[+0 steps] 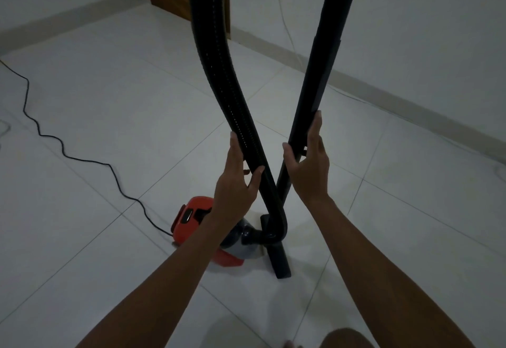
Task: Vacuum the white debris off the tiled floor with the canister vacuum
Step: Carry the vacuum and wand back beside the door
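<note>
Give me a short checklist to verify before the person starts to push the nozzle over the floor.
1. Left hand on hose: ok.
2. Right hand on wand: ok.
3. Nozzle on the floor: ok, it rests beside the canister.
4. Hose free of the wand: not ok, they cross just above the canister.
5. Black cord clear of the nozzle: ok, it trails away to the left.
6. White debris located: cannot tell, none is visible on the tiles.

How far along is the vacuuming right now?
Setup looks done: the vacuum sits on the floor, its cord trailing away. In hand: left hand on the hose, right hand on the wand. No debris is visible here, so progress can't be judged.
</note>
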